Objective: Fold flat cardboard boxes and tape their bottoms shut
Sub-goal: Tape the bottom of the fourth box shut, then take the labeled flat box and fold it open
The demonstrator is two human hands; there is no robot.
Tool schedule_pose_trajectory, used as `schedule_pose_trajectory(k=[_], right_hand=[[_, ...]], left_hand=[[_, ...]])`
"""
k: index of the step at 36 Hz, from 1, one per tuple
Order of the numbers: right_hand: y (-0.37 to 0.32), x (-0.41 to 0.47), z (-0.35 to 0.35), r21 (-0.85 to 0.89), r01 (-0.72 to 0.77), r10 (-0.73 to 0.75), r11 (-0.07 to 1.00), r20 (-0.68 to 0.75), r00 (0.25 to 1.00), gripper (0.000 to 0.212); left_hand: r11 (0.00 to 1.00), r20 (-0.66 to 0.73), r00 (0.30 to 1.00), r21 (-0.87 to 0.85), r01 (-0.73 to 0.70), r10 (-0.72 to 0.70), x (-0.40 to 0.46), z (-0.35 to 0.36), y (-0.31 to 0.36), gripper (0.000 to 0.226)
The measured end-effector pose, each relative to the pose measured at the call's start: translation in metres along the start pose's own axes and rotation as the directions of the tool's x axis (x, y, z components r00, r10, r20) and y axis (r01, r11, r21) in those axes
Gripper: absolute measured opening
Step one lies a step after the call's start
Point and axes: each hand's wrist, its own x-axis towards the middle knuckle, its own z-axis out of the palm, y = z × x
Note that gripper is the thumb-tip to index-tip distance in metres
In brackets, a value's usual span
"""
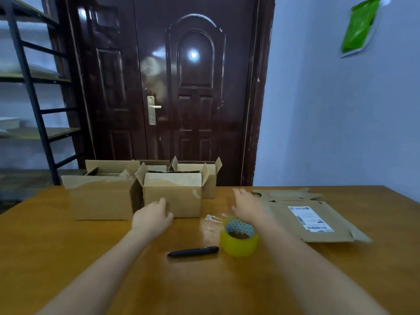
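The left hand (152,216) is rested, fingers relaxed, against a folded box (172,196); the right hand (247,204) is held open near flat boxes (306,214) on the surface (68,246).

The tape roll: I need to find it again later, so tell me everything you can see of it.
The tape roll is a wide ring of yellowish, translucent tape on a core with a pale patterned inside. It lies flat, hole up, on the wooden table, just right of a black pen and left of the flat cardboard. Neither hand grips it; the right forearm passes close beside it.
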Motion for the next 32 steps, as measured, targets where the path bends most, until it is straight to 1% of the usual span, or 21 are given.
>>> schedule_pose_trajectory(k=[2,5,7,10,13,18,21,25,28,32], right_hand=[[0.018,-0.007,-0.007,-0.13,0.019,-0.015,0.991,0.029,0.999,0.057],[0.044,-0.018,-0.018,-0.226,-0.001,0.015,0.974,0.062,0.998,0.055],[0.059,-0.027,-0.026,-0.246,-0.022,0.037,0.969,0.057,0.998,0.051],[0.081,-0.037,-0.034,-0.261,-0.064,0.081,0.963,0.058,0.995,0.044],[0.099,-0.048,-0.041,-0.276,-0.11,0.132,0.955,0.063,0.989,0.046],[0.13,-0.06,-0.054,-0.263,-0.173,0.2,0.949,0.082,0.976,0.049],[0.151,-0.065,-0.062,-0.273,-0.213,0.251,0.938,0.114,0.961,0.052],[0.174,-0.076,-0.067,-0.279,-0.257,0.304,0.925,0.141,0.942,0.06],[0.193,-0.08,-0.066,-0.247,-0.311,0.352,0.918,0.144,0.925,0.059],[0.211,-0.083,-0.064,-0.258,-0.354,0.402,0.899,0.168,0.9,0.066]], left_hand=[[0.995,0.025,0.997,0.056,-0.078,0.077,0.0,-0.004,0.018,0.036],[0.979,0.051,0.984,0.102,-0.177,0.172,0.004,-0.011,0.049,0.04],[0.964,0.064,0.97,0.114,-0.24,0.234,0.007,-0.016,0.072,0.043],[0.932,0.067,0.947,0.167,-0.321,0.314,0.013,-0.02,0.11,0.04],[0.901,0.088,0.924,0.204,-0.383,0.373,0.018,-0.017,0.146,0.044],[0.875,0.142,0.892,0.178,-0.45,0.43,0.028,-0.007,0.199,0.052],[0.865,0.158,0.874,0.143,-0.48,0.459,0.031,-0.005,0.225,0.049],[0.865,0.202,0.868,0.134,-0.484,0.454,0.037,0.001,0.245,0.048],[0.883,0.23,0.871,0.087,-0.462,0.434,0.045,0.011,0.254,0.052],[0.899,0.295,0.87,0.072,-0.432,0.395,0.051,0.022,0.263,0.056]])
